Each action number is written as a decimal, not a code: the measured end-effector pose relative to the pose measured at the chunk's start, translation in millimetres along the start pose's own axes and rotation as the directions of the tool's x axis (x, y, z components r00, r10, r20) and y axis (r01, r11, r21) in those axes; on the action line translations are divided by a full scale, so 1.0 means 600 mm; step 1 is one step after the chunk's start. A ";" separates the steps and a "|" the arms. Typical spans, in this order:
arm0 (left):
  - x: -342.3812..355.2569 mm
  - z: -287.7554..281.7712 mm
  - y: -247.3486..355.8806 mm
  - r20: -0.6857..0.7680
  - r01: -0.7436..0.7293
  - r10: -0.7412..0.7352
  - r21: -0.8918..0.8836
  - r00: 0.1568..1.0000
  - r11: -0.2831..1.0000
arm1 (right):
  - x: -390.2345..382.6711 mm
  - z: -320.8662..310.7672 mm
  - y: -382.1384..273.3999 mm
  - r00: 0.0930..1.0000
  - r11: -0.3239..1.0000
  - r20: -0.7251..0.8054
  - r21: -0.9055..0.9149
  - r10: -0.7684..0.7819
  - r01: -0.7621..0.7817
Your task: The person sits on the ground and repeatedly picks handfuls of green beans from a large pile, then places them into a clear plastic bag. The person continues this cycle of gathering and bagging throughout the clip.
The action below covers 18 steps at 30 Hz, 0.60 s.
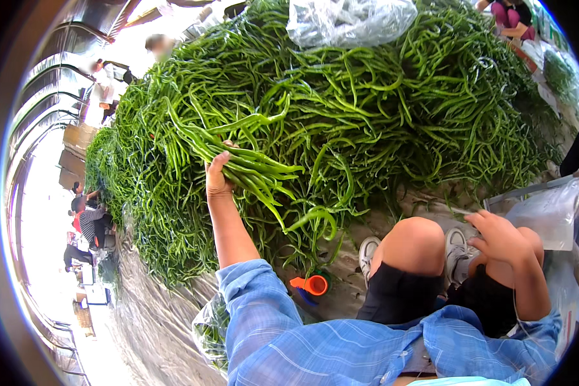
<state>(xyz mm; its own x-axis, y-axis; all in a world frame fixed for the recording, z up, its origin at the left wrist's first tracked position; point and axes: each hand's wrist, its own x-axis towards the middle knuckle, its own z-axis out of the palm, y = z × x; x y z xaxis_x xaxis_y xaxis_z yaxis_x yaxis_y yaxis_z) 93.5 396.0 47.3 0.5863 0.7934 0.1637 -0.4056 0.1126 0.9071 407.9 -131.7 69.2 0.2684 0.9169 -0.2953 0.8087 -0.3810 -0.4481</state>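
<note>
A huge heap of long green chili peppers [367, 109] fills the middle of the view. My left hand [217, 175] is closed around a bunch of green peppers [251, 164] at the heap's near edge, the tips pointing right and down. My right hand [498, 235] rests over my right knee with its fingers loosely apart, holding nothing, close to a clear plastic bag [550, 212] at the right. My blue checked sleeves come in from the bottom.
A grey tarp [154, 321] lies under the heap. An orange and blue tool [310, 285] lies by my grey shoes [368, 251]. Another clear bag [347, 19] sits on top of the heap. A bag of peppers [209, 331] is at my left elbow. Other people stand at far left and top right.
</note>
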 end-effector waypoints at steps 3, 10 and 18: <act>-0.030 0.068 0.061 0.117 -0.065 0.079 -0.125 0.990 0.990 | 0.014 -0.027 -0.031 0.979 0.981 -0.170 0.142 -0.109 0.134; -0.155 0.184 0.127 0.484 -0.011 0.182 -0.335 0.856 0.942 | 0.116 -0.107 -0.316 0.451 0.797 -0.704 -0.279 -0.549 0.535; -0.303 0.268 0.033 0.389 0.096 0.261 -0.696 0.884 0.712 | 0.189 -0.092 -0.408 0.878 0.894 -0.168 -0.075 -0.448 0.442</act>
<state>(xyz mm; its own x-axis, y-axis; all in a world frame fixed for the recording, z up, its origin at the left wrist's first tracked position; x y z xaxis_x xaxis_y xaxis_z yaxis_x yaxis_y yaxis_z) 91.9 157.5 97.7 0.6849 0.4980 0.5319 -0.7204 0.5724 0.3917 269.2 72.2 191.8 -0.0385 0.9958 0.0833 0.8810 0.0731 -0.4675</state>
